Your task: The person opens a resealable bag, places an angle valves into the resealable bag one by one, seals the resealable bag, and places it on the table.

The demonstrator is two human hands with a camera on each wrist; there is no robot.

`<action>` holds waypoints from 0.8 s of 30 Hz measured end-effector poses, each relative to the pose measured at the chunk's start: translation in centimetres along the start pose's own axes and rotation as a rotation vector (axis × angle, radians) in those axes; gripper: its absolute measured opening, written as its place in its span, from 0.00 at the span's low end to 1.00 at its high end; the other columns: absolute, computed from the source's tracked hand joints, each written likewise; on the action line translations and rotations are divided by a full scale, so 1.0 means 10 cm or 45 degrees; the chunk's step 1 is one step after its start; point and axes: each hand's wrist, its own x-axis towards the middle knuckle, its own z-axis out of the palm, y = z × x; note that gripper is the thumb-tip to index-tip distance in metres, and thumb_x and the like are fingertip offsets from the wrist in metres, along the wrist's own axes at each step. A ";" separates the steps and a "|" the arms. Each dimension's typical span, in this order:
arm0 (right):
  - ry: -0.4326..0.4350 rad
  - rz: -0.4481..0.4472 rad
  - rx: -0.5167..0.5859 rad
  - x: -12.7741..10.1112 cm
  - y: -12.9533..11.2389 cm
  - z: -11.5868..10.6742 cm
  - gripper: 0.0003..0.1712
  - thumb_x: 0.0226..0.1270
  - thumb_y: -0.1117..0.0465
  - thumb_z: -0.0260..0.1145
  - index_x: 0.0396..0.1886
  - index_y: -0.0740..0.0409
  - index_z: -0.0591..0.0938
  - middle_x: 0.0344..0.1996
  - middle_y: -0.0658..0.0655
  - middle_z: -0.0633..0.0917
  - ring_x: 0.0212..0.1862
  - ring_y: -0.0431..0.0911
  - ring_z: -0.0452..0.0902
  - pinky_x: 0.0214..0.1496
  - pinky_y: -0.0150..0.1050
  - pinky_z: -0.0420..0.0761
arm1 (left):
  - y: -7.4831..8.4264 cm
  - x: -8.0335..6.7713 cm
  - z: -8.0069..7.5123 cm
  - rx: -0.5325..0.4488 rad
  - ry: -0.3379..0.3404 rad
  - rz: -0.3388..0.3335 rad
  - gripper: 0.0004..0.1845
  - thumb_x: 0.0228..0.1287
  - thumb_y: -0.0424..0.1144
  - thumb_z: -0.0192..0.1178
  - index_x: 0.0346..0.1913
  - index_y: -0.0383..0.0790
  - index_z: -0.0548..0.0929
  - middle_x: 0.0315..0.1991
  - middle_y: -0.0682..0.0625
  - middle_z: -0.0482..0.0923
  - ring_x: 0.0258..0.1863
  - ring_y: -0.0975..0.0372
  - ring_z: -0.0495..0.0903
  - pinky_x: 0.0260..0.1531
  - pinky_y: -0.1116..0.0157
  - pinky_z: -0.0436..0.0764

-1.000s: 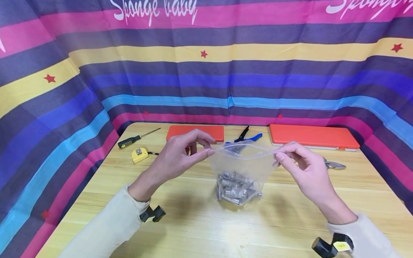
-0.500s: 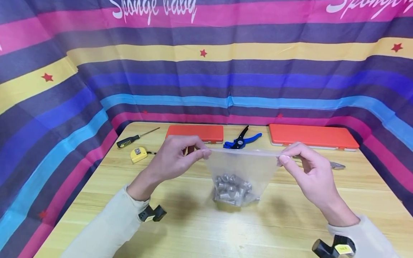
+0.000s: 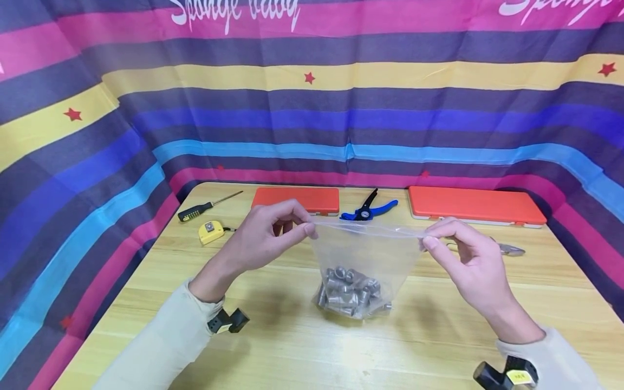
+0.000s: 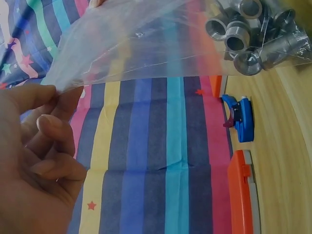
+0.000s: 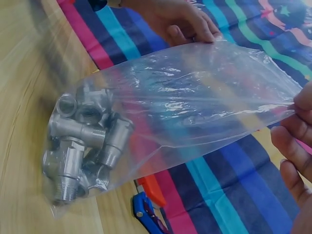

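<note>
A clear plastic zip bag (image 3: 370, 252) hangs stretched between both hands in the head view. My left hand (image 3: 275, 235) pinches its top left corner between thumb and forefinger. At the top right corner my right hand (image 3: 463, 262) pinches the bag in the same way. Several silvery threaded metal pipe fittings (image 3: 346, 292) lie heaped in the bag's bottom, close over the table. The right wrist view shows the fittings (image 5: 73, 141) through the film, some of them tee-shaped. In the left wrist view the left hand's (image 4: 44, 146) other fingers are loosely curled below the bag's corner.
On the wooden table (image 3: 292, 352) lie a screwdriver (image 3: 195, 212), a yellow tape measure (image 3: 210, 232), blue-handled pliers (image 3: 368, 210) and two red cases, one small (image 3: 317, 199) and one large (image 3: 475, 205). Metal-jawed pliers (image 3: 512, 249) are partly behind the right hand. A striped curtain (image 3: 312, 119) encloses the back and sides.
The bag's mouth was parted a second ago, drew into a straight line, and now gapes slightly. The fittings have shifted a little inside. Both hands keep their grip.
</note>
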 end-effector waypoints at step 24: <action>-0.004 0.005 0.013 0.01 -0.02 0.04 0.11 0.65 0.89 0.59 0.38 0.77 0.84 0.37 0.54 0.90 0.44 0.42 0.84 0.56 0.30 0.81 | 0.01 0.01 0.04 0.007 0.024 0.036 0.02 0.74 0.40 0.72 0.44 0.50 0.89 0.26 0.57 0.76 0.22 0.60 0.70 0.22 0.65 0.67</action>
